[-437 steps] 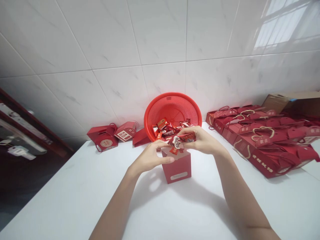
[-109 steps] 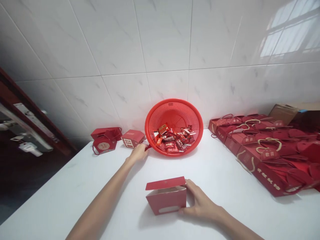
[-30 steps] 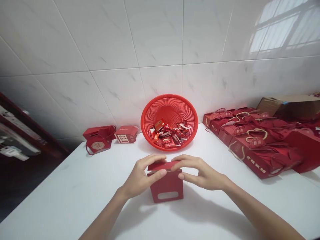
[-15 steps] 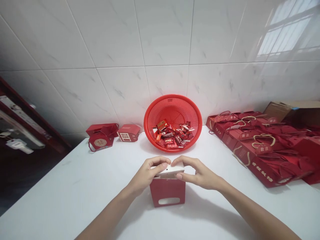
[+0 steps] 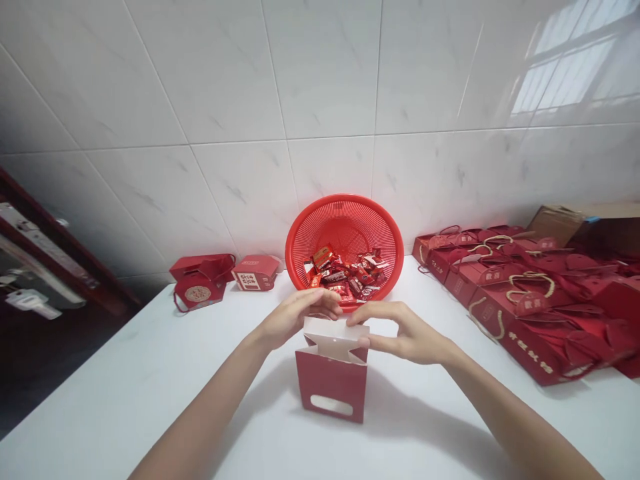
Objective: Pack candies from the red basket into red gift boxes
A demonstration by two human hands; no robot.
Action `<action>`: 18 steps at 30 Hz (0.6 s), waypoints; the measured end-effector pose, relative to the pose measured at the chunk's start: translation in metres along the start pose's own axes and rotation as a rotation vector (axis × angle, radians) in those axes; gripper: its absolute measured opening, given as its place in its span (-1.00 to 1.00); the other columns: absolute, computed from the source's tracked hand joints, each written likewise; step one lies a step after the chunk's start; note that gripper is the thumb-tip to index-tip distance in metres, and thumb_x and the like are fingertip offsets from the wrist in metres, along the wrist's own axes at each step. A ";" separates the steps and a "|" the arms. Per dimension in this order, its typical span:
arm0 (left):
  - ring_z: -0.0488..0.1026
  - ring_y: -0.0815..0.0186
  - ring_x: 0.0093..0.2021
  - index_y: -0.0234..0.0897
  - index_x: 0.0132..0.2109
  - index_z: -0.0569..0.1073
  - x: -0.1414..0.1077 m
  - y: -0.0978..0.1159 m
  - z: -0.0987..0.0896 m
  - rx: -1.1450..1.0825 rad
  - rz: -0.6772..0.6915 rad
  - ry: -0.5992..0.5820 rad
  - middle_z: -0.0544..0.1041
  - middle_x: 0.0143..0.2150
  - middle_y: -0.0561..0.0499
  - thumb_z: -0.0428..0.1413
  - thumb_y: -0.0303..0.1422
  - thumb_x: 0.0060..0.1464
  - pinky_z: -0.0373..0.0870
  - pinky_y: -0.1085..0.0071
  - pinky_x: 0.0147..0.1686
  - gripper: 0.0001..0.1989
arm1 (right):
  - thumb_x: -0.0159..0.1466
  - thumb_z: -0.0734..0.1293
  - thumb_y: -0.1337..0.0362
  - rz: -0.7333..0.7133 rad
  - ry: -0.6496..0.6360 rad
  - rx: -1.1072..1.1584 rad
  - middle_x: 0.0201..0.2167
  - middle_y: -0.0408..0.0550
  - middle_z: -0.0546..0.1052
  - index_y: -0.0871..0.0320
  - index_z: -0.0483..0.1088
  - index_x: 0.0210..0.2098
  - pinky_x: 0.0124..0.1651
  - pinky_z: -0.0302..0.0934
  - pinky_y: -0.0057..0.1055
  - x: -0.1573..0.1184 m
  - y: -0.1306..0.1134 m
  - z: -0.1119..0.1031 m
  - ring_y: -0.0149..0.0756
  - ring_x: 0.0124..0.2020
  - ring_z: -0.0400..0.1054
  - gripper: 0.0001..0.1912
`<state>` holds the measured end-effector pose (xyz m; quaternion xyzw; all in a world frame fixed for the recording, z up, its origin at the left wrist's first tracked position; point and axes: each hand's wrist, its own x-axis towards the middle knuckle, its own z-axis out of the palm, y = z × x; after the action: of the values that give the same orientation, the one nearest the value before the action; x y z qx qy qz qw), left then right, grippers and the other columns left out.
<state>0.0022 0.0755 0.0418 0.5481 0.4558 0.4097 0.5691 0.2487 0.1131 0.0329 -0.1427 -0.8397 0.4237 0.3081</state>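
Head view, open red box between both hands

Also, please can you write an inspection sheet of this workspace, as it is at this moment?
Surface: white table; no spill seen.
Job's things: one red box stands upright, top open; wrapped sweets lie in the red basket behind it.
Clutter: two small red boxes at left near the wall; many red boxes with cords at right, a cardboard box beyond them.
Grippers: bare hands; left hand above the box, holding nothing visible; right hand at its raised flap, firmness of grip cannot be told.
Cables: nothing seen.
Surroundings: tiled wall behind; what looks like keys at far left.
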 end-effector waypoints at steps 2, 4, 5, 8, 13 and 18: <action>0.56 0.20 -0.14 -0.31 -0.12 0.58 0.013 -0.001 -0.008 -0.008 -0.001 0.000 0.64 -0.17 -0.11 0.17 -0.05 0.13 0.43 0.28 -0.04 -0.60 | 0.31 0.38 0.18 -0.005 0.070 -0.033 -0.14 -0.02 0.63 0.12 0.53 -0.10 0.00 0.37 -0.33 0.007 0.003 -0.014 -0.24 -0.11 0.51 -0.78; 0.56 0.23 -0.15 -0.32 -0.11 0.58 0.025 -0.003 -0.014 0.011 -0.012 -0.019 0.64 -0.17 -0.12 0.25 -0.08 0.07 0.43 0.30 -0.04 -0.60 | 0.31 0.37 0.16 0.009 0.189 -0.089 -0.18 -0.01 0.64 0.13 0.54 -0.14 -0.03 0.39 -0.32 0.018 0.014 -0.031 -0.23 -0.15 0.52 -0.78; 0.56 0.24 -0.16 -0.33 -0.11 0.58 0.032 -0.005 -0.015 0.029 -0.010 -0.038 0.64 -0.18 -0.12 0.28 -0.09 0.04 0.42 0.30 -0.03 -0.60 | 0.30 0.37 0.15 0.021 0.257 -0.127 -0.20 -0.01 0.64 0.14 0.55 -0.17 -0.05 0.40 -0.31 0.025 0.023 -0.039 -0.23 -0.17 0.53 -0.78; 0.55 0.26 -0.19 -0.34 -0.12 0.59 0.050 -0.016 -0.014 0.085 -0.047 -0.133 0.64 -0.21 -0.11 0.33 -0.09 -0.03 0.42 0.30 -0.02 -0.57 | 0.28 0.35 0.21 0.139 0.456 -0.271 -0.19 0.02 0.64 0.16 0.54 -0.22 -0.13 0.40 -0.30 0.046 0.055 -0.055 -0.22 -0.26 0.52 -0.82; 0.57 0.25 -0.19 -0.24 -0.06 0.58 0.077 -0.049 0.006 0.149 -0.238 -0.505 0.63 -0.19 -0.05 0.34 -0.06 -0.05 0.43 0.27 -0.04 -0.54 | 0.22 0.32 0.37 0.315 0.560 -0.414 -0.13 0.05 0.63 0.17 0.53 -0.17 -0.08 0.37 -0.24 0.075 0.100 -0.046 -0.21 -0.28 0.52 -0.80; 0.58 0.13 -0.13 -0.18 -0.02 0.59 0.091 -0.082 0.036 0.225 -0.359 -0.732 0.61 -0.16 -0.06 0.37 -0.06 -0.11 0.46 0.23 -0.07 -0.49 | 0.21 0.32 0.41 0.312 0.497 -0.405 -0.14 0.07 0.64 0.19 0.53 -0.18 -0.03 0.33 -0.21 0.092 0.116 -0.023 -0.14 -0.19 0.52 -0.79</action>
<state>0.0574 0.1487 -0.0467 0.6281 0.3539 0.0299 0.6923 0.1905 0.2434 -0.0129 -0.4259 -0.7743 0.2430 0.4000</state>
